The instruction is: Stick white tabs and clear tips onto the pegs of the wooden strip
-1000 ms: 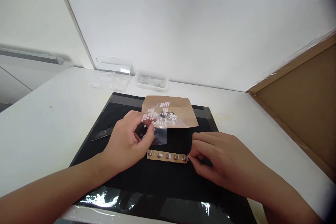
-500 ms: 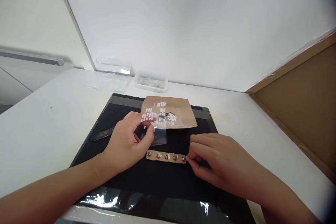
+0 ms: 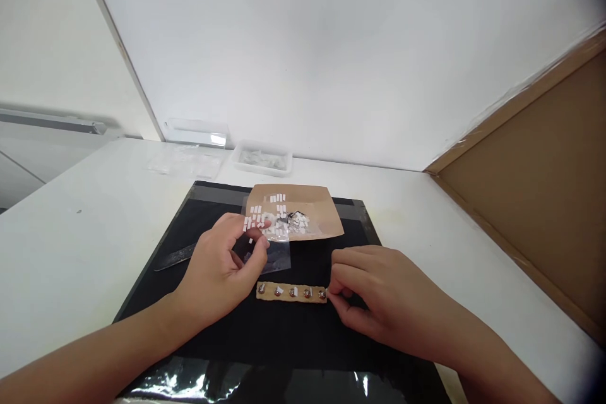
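Two hands are working over a black mat (image 3: pixel 222 341) on the white desk (image 3: pixel 71 246). The left hand (image 3: pixel 222 274) is pinching a clear plastic sheet (image 3: pixel 277 252) between thumb and fingertips; small white pieces are sticking to it (too tiny to count). The right hand (image 3: pixel 379 297) is curling its fingers closed at the right end of a brown strip (image 3: pixel 291 292), hiding that end, so what it grips is unclear. The strip is lying flat between the hands, its long axis running left to right, carrying five round metal studs. Behind it a brown envelope (image 3: pixel 312 211) is lying, and a dark flat tool (image 3: pixel 173 259) is showing partly behind the left hand.
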`<state>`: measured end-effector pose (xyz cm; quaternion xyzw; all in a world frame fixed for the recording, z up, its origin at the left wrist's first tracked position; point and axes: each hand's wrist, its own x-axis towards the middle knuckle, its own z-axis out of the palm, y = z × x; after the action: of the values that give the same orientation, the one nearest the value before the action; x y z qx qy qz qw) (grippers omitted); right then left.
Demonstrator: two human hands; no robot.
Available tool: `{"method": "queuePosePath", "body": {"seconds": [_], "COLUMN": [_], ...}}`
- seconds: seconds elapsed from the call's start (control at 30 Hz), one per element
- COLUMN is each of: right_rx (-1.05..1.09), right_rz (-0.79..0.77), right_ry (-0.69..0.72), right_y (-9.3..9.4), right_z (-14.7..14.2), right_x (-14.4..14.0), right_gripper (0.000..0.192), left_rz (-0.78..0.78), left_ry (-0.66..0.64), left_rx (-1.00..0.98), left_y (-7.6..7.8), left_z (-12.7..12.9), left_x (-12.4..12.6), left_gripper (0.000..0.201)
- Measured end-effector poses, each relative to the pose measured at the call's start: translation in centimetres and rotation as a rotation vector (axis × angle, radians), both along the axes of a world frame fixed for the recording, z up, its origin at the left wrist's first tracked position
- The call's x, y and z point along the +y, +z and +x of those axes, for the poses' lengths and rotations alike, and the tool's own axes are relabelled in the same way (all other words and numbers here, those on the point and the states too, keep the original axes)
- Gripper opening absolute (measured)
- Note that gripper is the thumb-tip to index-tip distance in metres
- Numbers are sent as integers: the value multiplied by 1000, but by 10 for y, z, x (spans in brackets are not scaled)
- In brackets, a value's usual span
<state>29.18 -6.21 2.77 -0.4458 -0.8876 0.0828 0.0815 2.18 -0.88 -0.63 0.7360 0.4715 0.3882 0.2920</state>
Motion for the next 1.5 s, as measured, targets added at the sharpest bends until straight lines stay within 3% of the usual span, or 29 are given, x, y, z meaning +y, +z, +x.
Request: {"method": "queuePosePath", "body": {"seconds": [0.8, 1.5], "right_rx": [58, 66], "right_rz": [-169, -173], "right_ry": [-5, -19], "right_y": [0, -3], "right_z": [9, 7], "right_x": [5, 5], "right_gripper": [8, 16], "left_rz": [3, 40], "left_ry": [-8, -9], "left_rx": [15, 31], "left_y": [-5, -5], "left_z": [-2, -2], "left_x": [1, 2], "left_gripper": [8, 6]}}
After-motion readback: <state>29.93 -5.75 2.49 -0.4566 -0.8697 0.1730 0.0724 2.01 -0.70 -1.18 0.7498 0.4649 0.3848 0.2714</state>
